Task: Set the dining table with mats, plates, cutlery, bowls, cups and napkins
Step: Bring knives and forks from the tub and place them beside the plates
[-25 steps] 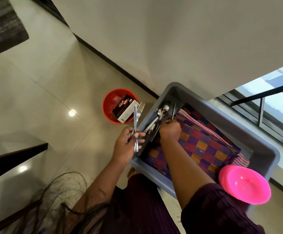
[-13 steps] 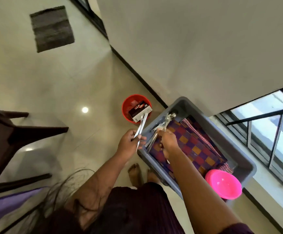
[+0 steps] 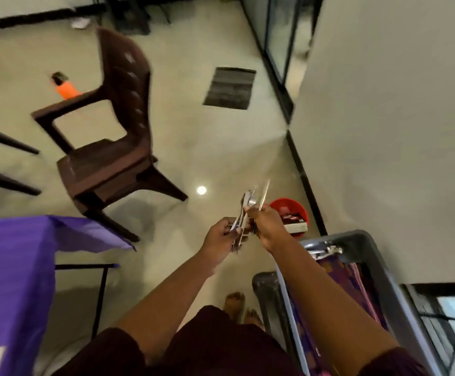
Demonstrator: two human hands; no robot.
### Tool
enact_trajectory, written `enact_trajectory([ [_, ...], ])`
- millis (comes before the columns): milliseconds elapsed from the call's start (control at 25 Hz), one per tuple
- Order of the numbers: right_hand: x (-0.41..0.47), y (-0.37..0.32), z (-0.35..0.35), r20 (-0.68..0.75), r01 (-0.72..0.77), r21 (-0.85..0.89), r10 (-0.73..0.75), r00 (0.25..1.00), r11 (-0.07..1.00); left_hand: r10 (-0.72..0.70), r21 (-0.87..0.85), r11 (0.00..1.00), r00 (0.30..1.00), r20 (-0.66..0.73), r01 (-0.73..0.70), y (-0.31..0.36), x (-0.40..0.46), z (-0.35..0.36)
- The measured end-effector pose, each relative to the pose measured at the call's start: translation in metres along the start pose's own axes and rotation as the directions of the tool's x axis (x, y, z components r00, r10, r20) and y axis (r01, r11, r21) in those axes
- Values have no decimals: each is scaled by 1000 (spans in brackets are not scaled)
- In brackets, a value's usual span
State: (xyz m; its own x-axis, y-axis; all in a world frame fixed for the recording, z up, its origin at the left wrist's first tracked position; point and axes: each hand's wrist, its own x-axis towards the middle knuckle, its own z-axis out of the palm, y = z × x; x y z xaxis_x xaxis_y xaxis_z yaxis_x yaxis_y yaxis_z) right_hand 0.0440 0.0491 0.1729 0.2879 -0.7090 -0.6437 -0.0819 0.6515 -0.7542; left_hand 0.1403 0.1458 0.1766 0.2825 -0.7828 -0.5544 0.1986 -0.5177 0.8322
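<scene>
Both hands hold a bundle of steel cutlery [image 3: 249,204] in front of me, above the floor. My left hand [image 3: 222,237] grips the lower ends of several pieces. My right hand [image 3: 265,222] grips the upper part, with a knife blade and fork tines sticking up past its fingers. At the lower right stands a grey tub [image 3: 356,238] holding purple checked mats [image 3: 334,270] and a few more cutlery pieces [image 3: 326,252]. The table with a purple cloth [image 3: 14,267] is at the lower left.
A dark brown plastic chair [image 3: 112,147] stands beside the table's far corner. A red bucket [image 3: 288,210] with a small box sits on the floor by the wall. A grey doormat [image 3: 230,86] and an orange bottle [image 3: 66,88] lie farther off. My bare feet [image 3: 241,308] are below.
My right hand has lifted cutlery out of the tub and joined it to the pieces in my left hand. My view has swung left towards the table and chair.
</scene>
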Motion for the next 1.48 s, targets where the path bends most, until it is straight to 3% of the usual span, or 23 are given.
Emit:
enact_trajectory([
  [280,-22,15,121,301,51,-269,34,953,962,35,-214,971,952,-305,-105,-21,-48,-92],
  [480,-42,39,211,513,134,-433,122,849,892,-78,-387,918,915,-397,-89,-33,-84,-167],
  [680,-54,52,299,627,224,-536,206,751,814,-137,-448,888,871,-472,-102,-37,-106,-238],
  [840,-65,71,398,691,287,-577,270,670,764,-172,-460,875,791,-588,-151,-42,-120,-319],
  [1000,-76,96,472,662,307,-620,272,698,722,-211,-466,858,682,-701,-215,-53,-135,-371],
  [1160,-85,129,517,680,318,-643,329,655,697,-300,-494,828,534,-790,-265,-72,-160,-408],
  [1280,-97,138,542,710,446,-667,327,624,597,-344,-506,803,447,-826,-316,-89,-170,-426],
  [1480,-97,151,584,751,457,-644,392,532,613,-393,-494,793,322,-861,-355,-97,-175,-454],
])
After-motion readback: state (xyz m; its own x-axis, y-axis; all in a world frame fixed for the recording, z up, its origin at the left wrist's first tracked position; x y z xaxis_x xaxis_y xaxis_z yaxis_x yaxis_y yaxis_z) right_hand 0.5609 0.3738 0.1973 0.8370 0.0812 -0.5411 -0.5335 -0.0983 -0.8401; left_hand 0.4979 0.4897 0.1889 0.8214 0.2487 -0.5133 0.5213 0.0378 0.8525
